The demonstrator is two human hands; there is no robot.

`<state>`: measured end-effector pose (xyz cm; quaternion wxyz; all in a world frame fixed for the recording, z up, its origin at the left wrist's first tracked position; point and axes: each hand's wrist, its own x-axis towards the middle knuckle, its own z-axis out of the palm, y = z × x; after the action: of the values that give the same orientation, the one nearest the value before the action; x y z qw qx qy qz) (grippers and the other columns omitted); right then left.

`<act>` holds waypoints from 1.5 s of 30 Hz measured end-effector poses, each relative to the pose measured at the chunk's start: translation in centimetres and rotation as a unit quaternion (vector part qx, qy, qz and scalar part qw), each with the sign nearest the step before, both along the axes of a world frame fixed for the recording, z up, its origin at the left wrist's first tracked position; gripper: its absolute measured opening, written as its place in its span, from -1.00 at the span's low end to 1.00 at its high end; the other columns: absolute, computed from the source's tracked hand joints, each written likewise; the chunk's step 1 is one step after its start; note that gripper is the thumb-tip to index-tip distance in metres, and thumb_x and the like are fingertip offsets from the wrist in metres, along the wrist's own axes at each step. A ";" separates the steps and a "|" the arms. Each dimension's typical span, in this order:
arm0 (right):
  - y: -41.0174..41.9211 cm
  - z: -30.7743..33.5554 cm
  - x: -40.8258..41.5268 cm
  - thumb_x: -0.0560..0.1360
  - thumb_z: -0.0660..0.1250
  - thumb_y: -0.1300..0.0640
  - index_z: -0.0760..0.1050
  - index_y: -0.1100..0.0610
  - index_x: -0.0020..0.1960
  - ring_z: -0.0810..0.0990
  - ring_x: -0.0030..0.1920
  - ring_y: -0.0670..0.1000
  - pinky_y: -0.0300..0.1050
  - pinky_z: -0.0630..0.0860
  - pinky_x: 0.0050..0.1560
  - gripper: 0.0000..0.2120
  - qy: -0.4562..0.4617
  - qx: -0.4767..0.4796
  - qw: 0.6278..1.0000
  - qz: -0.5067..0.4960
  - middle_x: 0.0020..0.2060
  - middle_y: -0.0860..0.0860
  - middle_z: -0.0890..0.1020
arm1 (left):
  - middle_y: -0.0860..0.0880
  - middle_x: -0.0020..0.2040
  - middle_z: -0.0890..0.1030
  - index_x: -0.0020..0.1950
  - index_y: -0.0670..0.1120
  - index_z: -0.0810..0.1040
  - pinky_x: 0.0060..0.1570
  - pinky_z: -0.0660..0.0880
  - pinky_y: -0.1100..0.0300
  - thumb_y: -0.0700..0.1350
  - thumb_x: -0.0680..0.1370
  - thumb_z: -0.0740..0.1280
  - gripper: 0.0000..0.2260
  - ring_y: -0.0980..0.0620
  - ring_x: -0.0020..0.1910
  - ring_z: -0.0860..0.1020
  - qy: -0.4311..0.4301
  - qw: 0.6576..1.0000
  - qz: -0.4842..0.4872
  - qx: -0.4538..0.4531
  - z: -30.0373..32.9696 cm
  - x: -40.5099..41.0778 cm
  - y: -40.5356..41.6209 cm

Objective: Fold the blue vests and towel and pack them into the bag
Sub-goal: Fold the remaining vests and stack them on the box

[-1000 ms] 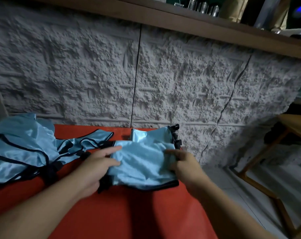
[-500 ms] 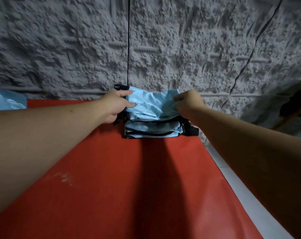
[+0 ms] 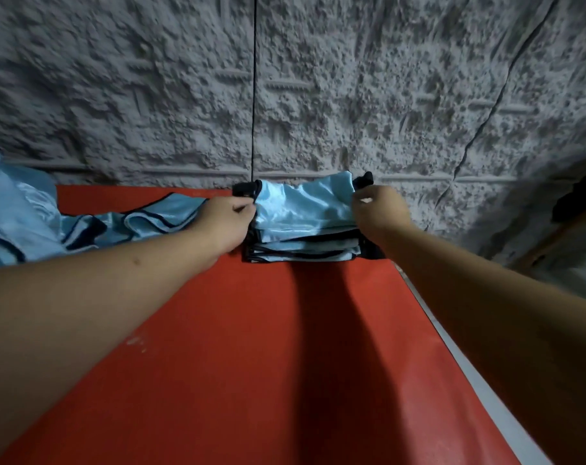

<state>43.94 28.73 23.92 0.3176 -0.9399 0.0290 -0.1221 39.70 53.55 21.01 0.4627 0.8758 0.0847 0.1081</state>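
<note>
A stack of folded light-blue vests [image 3: 306, 245] with black trim sits at the far right corner of the red table [image 3: 251, 347], against the wall. The top folded vest [image 3: 301, 206] lies on the stack. My left hand [image 3: 226, 218] pinches its left edge and my right hand [image 3: 377, 209] pinches its right edge. Unfolded blue vests [image 3: 26, 216] lie heaped at the far left of the table, one spreading toward my left hand. No bag or towel is in sight.
A rough grey textured wall [image 3: 318, 95] stands right behind the table. The table's right edge [image 3: 469, 364] drops to a pale floor. Something dark with a wooden leg [image 3: 566, 213] stands at the far right.
The folded vest was carried away from me and set on the stack by the wall. My view has tilted down, and the loose vests are back in sight at the left.
</note>
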 end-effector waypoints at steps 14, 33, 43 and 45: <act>22.0 -4.8 -20.1 0.57 0.33 0.09 0.46 0.04 0.43 0.62 0.24 -0.03 -0.29 0.43 0.21 -0.57 0.115 0.062 0.955 0.266 0.26 0.02 0.64 | 0.09 0.02 0.67 -0.12 0.27 0.70 0.06 0.62 -0.04 -0.19 0.51 0.48 -0.71 0.21 -0.03 0.61 0.122 0.960 0.120 -0.222 -1.9 -26.7 9.5; 38.7 1.8 -15.8 0.48 0.26 0.21 0.51 0.14 -0.31 0.57 -0.25 0.16 -0.10 0.37 -0.29 -0.80 0.065 0.010 0.980 0.187 -0.42 0.04 0.55 | 0.01 -0.09 0.74 0.08 0.05 0.66 -0.02 0.63 -0.14 -0.05 0.61 0.36 -0.90 -0.12 -0.05 0.70 -0.026 0.818 0.273 -0.505 0.8 -24.0 20.1; 25.0 2.1 -27.0 0.44 0.32 0.18 0.56 -0.01 -0.25 0.58 -0.21 -0.07 -0.18 0.48 -0.20 -0.86 -0.017 0.107 0.970 0.218 -0.27 -0.04 0.60 | -0.08 0.08 0.73 0.22 0.00 0.63 0.20 0.56 -0.14 0.14 0.47 0.47 -0.62 -0.14 0.09 0.69 -0.010 0.740 0.160 -0.653 4.7 -26.4 16.8; 21.4 1.8 -29.3 0.36 0.28 0.12 0.57 -0.08 -0.27 0.59 -0.19 -0.14 -0.37 0.42 -0.23 -0.86 -0.024 0.117 0.975 0.189 -0.22 -0.09 0.60 | -0.11 0.14 0.70 0.29 -0.04 0.59 0.25 0.53 -0.22 -0.02 0.51 0.46 -0.64 -0.17 0.13 0.67 -0.008 0.724 0.162 -0.670 4.6 -27.0 15.5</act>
<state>14.61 50.11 25.67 0.4429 -0.8818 -0.1423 -0.0780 12.67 69.05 25.60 0.9052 0.3097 0.2720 0.1036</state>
